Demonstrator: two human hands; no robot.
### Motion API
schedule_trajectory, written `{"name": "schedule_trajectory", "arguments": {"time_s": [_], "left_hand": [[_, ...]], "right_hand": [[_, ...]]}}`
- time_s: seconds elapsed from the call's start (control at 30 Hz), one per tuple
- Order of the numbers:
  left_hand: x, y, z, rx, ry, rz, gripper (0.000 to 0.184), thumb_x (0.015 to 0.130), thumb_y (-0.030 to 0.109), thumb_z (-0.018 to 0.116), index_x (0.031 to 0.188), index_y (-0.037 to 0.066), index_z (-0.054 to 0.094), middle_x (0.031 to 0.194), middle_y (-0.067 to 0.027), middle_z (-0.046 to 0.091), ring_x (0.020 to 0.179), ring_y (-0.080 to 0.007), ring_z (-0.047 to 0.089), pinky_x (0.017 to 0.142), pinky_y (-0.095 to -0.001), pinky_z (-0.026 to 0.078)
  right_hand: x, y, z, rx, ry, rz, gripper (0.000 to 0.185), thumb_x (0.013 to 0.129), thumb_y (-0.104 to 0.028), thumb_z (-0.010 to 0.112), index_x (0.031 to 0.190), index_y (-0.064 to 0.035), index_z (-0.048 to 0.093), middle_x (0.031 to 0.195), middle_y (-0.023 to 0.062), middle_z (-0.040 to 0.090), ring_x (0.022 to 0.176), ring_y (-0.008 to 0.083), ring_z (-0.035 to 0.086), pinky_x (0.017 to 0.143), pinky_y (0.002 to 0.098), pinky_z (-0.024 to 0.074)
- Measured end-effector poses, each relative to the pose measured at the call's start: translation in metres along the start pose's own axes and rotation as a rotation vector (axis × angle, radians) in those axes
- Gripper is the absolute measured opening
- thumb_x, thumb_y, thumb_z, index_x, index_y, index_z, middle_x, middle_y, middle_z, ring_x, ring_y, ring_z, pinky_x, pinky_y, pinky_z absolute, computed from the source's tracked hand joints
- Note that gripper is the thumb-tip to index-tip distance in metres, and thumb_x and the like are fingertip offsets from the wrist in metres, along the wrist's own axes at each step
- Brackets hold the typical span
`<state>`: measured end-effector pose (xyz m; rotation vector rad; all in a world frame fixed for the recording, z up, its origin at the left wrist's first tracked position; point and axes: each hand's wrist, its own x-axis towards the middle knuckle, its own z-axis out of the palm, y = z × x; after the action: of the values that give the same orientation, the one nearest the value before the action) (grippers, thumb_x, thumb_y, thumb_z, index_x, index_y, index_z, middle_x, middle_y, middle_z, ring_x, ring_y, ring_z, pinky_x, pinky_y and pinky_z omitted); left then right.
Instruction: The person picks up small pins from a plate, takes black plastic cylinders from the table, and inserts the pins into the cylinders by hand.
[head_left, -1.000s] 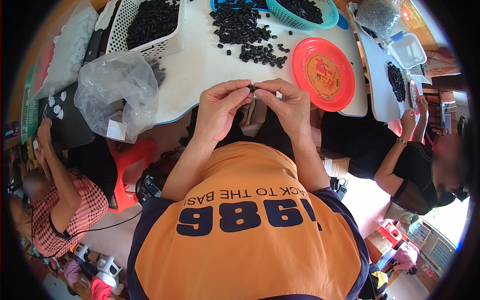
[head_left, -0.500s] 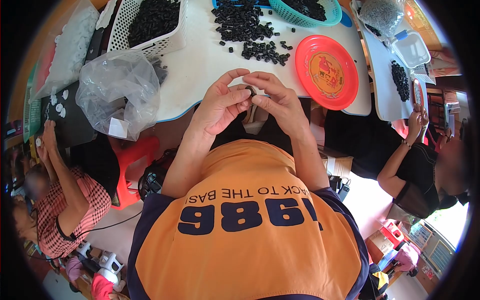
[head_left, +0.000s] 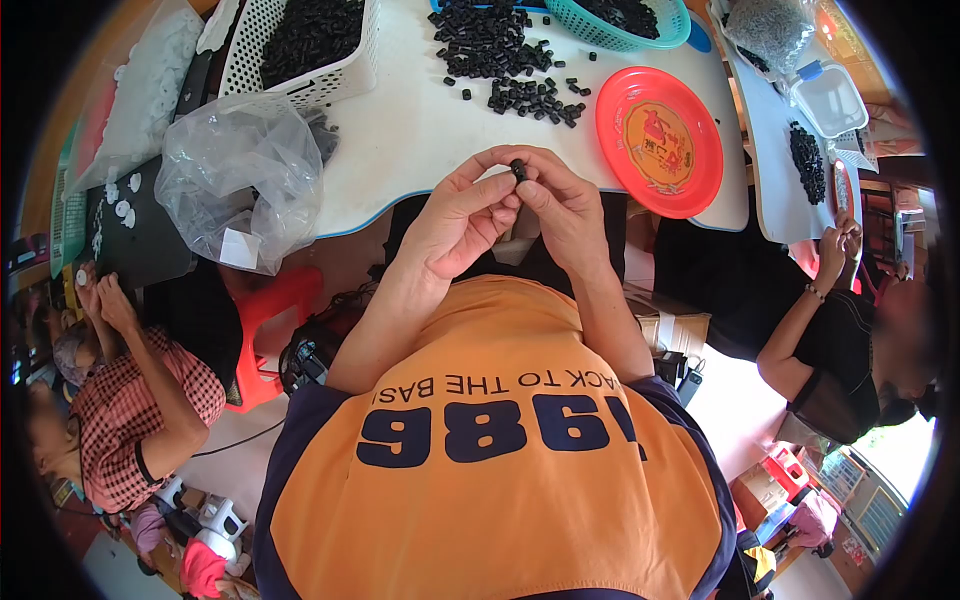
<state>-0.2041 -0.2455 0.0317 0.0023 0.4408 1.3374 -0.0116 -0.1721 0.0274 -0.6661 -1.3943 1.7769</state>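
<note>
A small black piece (head_left: 518, 170) is pinched between the fingertips of both my hands, just past the table's near edge. My left hand (head_left: 465, 215) holds it from the left with thumb and fingers closed. From the right, my right hand (head_left: 562, 205) grips the same piece with its thumb and index finger. Beyond them, a pile of similar black pieces (head_left: 490, 45) lies on the white table (head_left: 400, 150). A red plate (head_left: 660, 142) with a printed centre rests to the right of my hands.
A white basket (head_left: 350, 75) and a teal basket (head_left: 620, 38) hold black pieces at the back. A clear plastic bag (head_left: 240, 180) hangs over the left edge beside a red stool (head_left: 265, 340). Co-workers sit left and right, their hands apart from mine.
My fingers have shifted around the small black piece, opening somewhat half a second ago and closing in again. The co-worker's hands on the left have moved lower.
</note>
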Motion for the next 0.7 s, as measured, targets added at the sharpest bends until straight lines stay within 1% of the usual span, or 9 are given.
{"name": "schedule_trajectory", "arguments": {"time_s": [0.07,0.17,0.27,0.4,0.5,0.53,0.57,0.63,0.7], "left_hand": [[0.000,-0.001,0.001,-0.024,0.001,-0.018,0.044,0.117,-0.001,0.080,0.160,0.005,0.070,0.122,-0.0109,0.084,0.095,-0.0120,0.081,0.080,-0.0249,0.067],[-0.001,-0.002,0.000,-0.083,-0.024,-0.045,0.044,0.117,-0.002,0.077,0.160,0.006,0.069,0.125,-0.0122,0.084,0.097,-0.0131,0.081,0.080,-0.0253,0.066],[-0.005,-0.004,-0.001,-0.162,-0.037,-0.072,0.043,0.118,-0.004,0.075,0.159,0.006,0.069,0.128,-0.0134,0.083,0.098,-0.0147,0.081,0.081,-0.0261,0.066],[-0.010,-0.003,-0.003,-0.226,-0.030,-0.106,0.038,0.118,-0.005,0.074,0.154,0.005,0.070,0.130,-0.0146,0.083,0.100,-0.0165,0.080,0.085,-0.0283,0.066],[-0.013,-0.003,0.002,-0.208,-0.035,-0.108,0.037,0.118,-0.005,0.074,0.154,0.004,0.070,0.129,-0.0146,0.083,0.099,-0.0163,0.078,0.086,-0.0289,0.067],[-0.013,-0.004,0.001,-0.210,-0.033,-0.108,0.037,0.118,-0.005,0.074,0.154,0.004,0.070,0.129,-0.0146,0.083,0.099,-0.0163,0.078,0.086,-0.0289,0.067],[-0.011,-0.003,0.001,-0.204,-0.046,-0.124,0.037,0.118,-0.004,0.074,0.153,0.003,0.070,0.129,-0.0142,0.083,0.099,-0.0162,0.077,0.085,-0.0282,0.066],[-0.010,-0.001,0.003,-0.196,-0.062,-0.140,0.036,0.118,-0.004,0.074,0.153,0.001,0.070,0.128,-0.0139,0.082,0.098,-0.0161,0.076,0.085,-0.0275,0.066],[-0.011,0.002,0.006,-0.135,-0.025,-0.136,0.034,0.118,-0.002,0.076,0.151,0.001,0.071,0.126,-0.0117,0.082,0.097,-0.0139,0.075,0.083,-0.0255,0.064]], "right_hand": [[0.000,-0.003,0.001,0.034,-0.009,-0.024,0.040,0.115,-0.006,0.082,0.155,-0.0037,0.083,0.145,0.0044,0.076,0.118,0.0126,0.064,0.111,0.0293,0.0555],[-0.005,0.004,0.002,0.092,0.018,-0.004,0.039,0.116,-0.007,0.082,0.154,-0.0042,0.083,0.145,0.0043,0.077,0.120,0.0111,0.067,0.110,0.0290,0.0588],[-0.005,-0.012,0.011,0.032,0.014,0.053,0.038,0.116,-0.008,0.082,0.154,-0.0040,0.084,0.141,0.0042,0.079,0.123,0.0110,0.071,0.110,0.0296,0.0617],[-0.007,-0.013,0.015,0.028,0.008,0.056,0.037,0.117,-0.008,0.082,0.153,-0.0032,0.084,0.137,0.0045,0.080,0.125,0.0120,0.073,0.112,0.0298,0.0628],[-0.010,-0.007,0.012,0.036,-0.008,0.043,0.036,0.116,-0.006,0.082,0.152,-0.0019,0.084,0.136,0.0051,0.080,0.122,0.0121,0.074,0.109,0.0288,0.0631],[-0.010,-0.007,0.012,0.014,-0.007,0.003,0.035,0.116,-0.005,0.082,0.151,-0.0009,0.084,0.136,0.0052,0.080,0.121,0.0115,0.074,0.107,0.0282,0.0634],[-0.010,-0.007,0.011,-0.008,-0.005,-0.041,0.035,0.116,-0.004,0.082,0.150,0.0002,0.084,0.135,0.0052,0.079,0.120,0.0109,0.073,0.106,0.0277,0.0638],[-0.011,-0.004,0.011,-0.013,0.017,-0.045,0.034,0.116,-0.003,0.082,0.149,0.0010,0.084,0.134,0.0050,0.078,0.119,0.0106,0.073,0.104,0.0271,0.0636],[-0.012,0.000,0.012,-0.018,0.040,-0.050,0.033,0.116,-0.002,0.082,0.148,0.0019,0.084,0.132,0.0047,0.077,0.118,0.0102,0.073,0.102,0.0264,0.0634]]}}
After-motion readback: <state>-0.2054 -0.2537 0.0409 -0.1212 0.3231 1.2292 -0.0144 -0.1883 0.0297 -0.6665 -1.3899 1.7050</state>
